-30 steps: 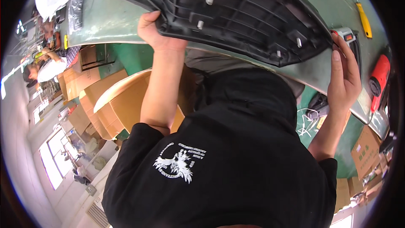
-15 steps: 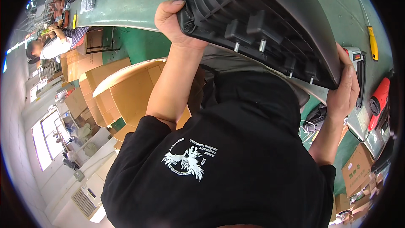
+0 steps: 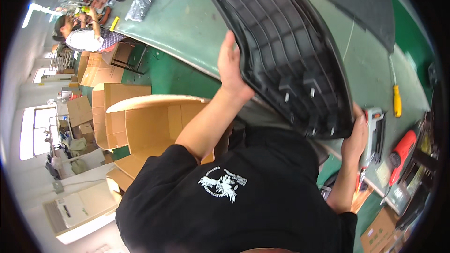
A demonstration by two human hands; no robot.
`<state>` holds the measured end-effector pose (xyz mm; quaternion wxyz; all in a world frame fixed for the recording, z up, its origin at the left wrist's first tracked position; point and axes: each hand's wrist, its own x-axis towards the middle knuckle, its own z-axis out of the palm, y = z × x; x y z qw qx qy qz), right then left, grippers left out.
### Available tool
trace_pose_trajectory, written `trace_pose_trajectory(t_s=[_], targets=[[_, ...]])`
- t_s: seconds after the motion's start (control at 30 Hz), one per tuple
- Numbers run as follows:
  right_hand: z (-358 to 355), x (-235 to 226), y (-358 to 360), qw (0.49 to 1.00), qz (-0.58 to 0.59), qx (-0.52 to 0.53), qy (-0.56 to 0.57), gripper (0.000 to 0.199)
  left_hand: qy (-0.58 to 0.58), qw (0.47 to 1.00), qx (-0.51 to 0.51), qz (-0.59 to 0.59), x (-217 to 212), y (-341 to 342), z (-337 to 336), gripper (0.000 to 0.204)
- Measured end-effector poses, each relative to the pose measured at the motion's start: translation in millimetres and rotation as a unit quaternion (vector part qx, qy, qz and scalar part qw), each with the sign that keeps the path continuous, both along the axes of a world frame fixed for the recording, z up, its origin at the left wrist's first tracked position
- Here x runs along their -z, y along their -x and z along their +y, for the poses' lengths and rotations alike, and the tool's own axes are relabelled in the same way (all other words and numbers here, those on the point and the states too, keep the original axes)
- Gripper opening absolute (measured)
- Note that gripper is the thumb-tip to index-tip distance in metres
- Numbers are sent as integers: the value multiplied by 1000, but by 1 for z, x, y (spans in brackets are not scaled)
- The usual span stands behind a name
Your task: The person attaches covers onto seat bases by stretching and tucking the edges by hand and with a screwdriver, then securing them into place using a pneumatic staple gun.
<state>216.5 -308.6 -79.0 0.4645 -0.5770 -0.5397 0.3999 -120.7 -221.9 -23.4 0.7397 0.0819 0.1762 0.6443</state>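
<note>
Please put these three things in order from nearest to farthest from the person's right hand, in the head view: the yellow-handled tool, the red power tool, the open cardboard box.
Measured from the right hand:
1. Red power tool, on the table just to the hand's right.
2. Yellow-handled tool, up and right on the green table.
3. Open cardboard box, far left, below the table edge.

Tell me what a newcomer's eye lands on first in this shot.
First, the big black plastic grille panel, tilted up over the green workbench in the middle of the view, with the left hand gripping its left edge and the right hand its lower right corner. Next, the open cardboard box on the floor at left, and the red power tool and yellow-handled tool at right.
</note>
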Motion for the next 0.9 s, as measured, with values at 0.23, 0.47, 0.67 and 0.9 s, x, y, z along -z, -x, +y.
trace_pose_trajectory(t_s=[0.23,0.47,0.67,0.9], targets=[[-9,-7,23,998,41,-53,13,67,-46,994,15,96,-5,3,-8,57],[-4,-28,43,971,176,-161,-19,97,-132,975,28,178,-23,-6,-23,61],[6,-86,37,954,205,-209,-72,107,-213,942,57,252,-33,-19,-41,76],[-2,-113,42,955,185,-204,-108,117,-234,908,102,331,-38,-18,-62,103]])
